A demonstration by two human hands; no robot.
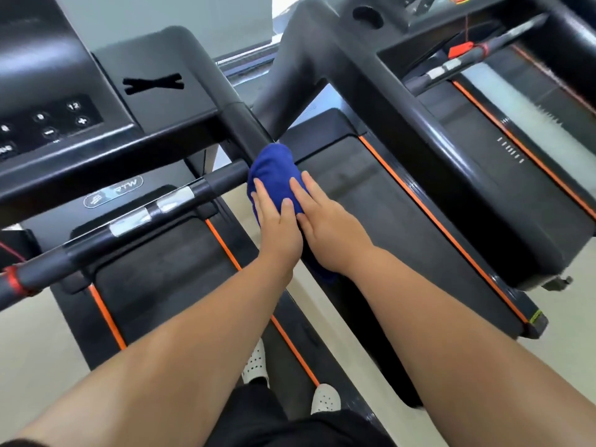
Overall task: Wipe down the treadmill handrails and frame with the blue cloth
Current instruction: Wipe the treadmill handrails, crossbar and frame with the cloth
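Head view. The dark blue soft cloth (272,175) sits a little toward 12 o'clock from the middle of the picture. It is wrapped over the black round side handrail (245,124) of the nearer treadmill, just where the black cross bar with silver grip plates (145,214) meets this rail from 9 o'clock. The left hand (279,227) and the right hand (325,221) lie side by side on top of the cloth and touch each other. The fingers (258,190) of both hands are nearly straight and close together, pressing the cloth onto the rail. The thumbs are hidden, so I cannot tell if they hook under it.

I judge that the step in hand is the wiping of this rail. To do it well, the cloth should be folded around the tube, so that the underside is cleaned also. The hands should slide along the line of the rail, between 11 o'clock and 5 o'clock, with even pressure and overlapping strokes. The joint with the cross bar probably needs a small extra turn. A loose end of the cloth shows under the right wrist and could slip off.

For containers, I see one round dark cup recess (367,14) at 1 o'clock, in the console of the second treadmill. Its inside is too dark to tell what it holds.
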